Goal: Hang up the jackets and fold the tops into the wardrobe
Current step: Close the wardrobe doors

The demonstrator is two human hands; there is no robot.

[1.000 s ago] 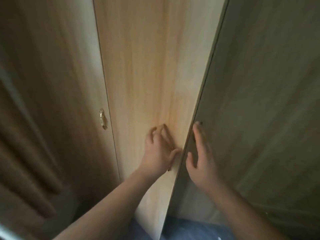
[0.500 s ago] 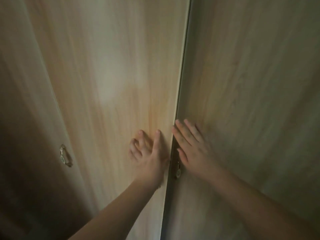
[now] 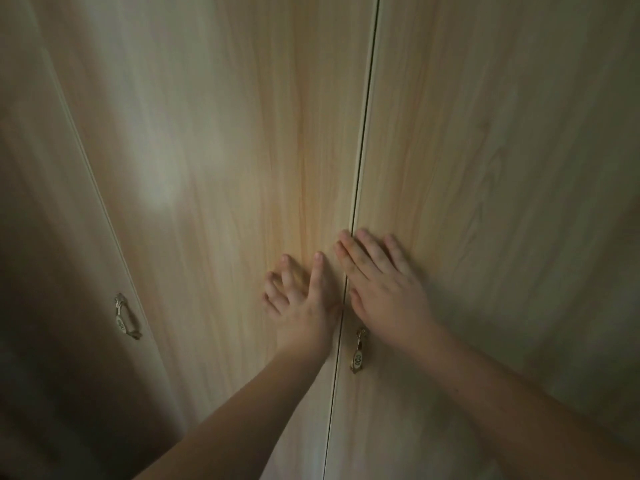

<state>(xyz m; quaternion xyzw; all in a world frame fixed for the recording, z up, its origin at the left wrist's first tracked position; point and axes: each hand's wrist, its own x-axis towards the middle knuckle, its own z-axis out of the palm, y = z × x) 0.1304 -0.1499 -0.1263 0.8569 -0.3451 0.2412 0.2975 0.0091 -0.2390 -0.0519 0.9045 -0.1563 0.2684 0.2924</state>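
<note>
Pale wood wardrobe doors fill the view. My left hand (image 3: 304, 299) presses flat on the middle door (image 3: 225, 168), fingers spread, just left of the seam. My right hand (image 3: 384, 289) lies flat on the right door (image 3: 502, 168), fingers straight, its fingertips reaching the seam. The two doors meet along a thin dark line and look closed. A metal handle (image 3: 358, 351) on the right door shows just below my right hand. No jackets or tops are in view.
A third door (image 3: 41, 237) stands at the left, with its own metal handle (image 3: 124, 317). The lower left corner is dark.
The right door has swung shut against the middle door, and the gap has gone. Both hands now press flat on the doors, and the view has turned to face them.
</note>
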